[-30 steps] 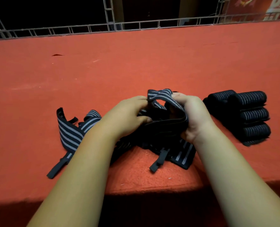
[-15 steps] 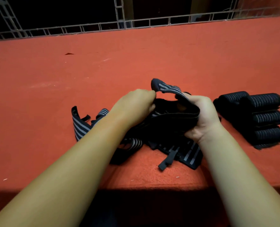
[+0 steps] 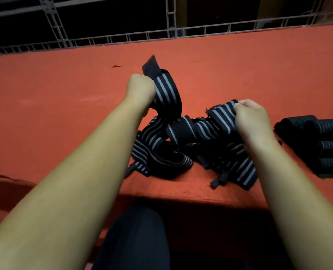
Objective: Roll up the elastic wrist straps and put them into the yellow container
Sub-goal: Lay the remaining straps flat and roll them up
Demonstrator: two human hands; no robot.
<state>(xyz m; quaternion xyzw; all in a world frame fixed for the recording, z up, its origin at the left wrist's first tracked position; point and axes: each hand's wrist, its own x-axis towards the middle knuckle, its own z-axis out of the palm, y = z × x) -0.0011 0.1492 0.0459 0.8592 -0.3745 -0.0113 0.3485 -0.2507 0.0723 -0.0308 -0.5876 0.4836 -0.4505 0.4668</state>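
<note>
Rising out of a tangle, a striped strap (image 3: 166, 94), black with grey lines, was gripped in the left hand (image 3: 140, 88), whose fingers were curled tight round it. Its plain black end stuck up past the fist and the rest bent over and ran down toward the tabletop (image 3: 64, 94). The right hand (image 3: 249, 119), nearer the person and lower, pinched a striped length (image 3: 220, 117) between curled fingers and thumb. Whether this was the far end of the same strap or a separate one could not be told, since both ran into the tangle between the hands.

Below and between the two hands lay the heap of loose straps (image 3: 161, 158), crossed over one another near the front edge of the red tabletop, with a few thin black loops trailing from it toward the edge.

To the right, just beside the right wrist and apart from the heap, sat the rolled straps (image 3: 325, 137), dark cylinders lying side by side in a close stack.

Along the far edge of the tabletop ran a metal railing (image 3: 122, 36) with darkness behind it. A dark-clothed leg (image 3: 136, 240) showed under the front edge, between the forearms.
</note>
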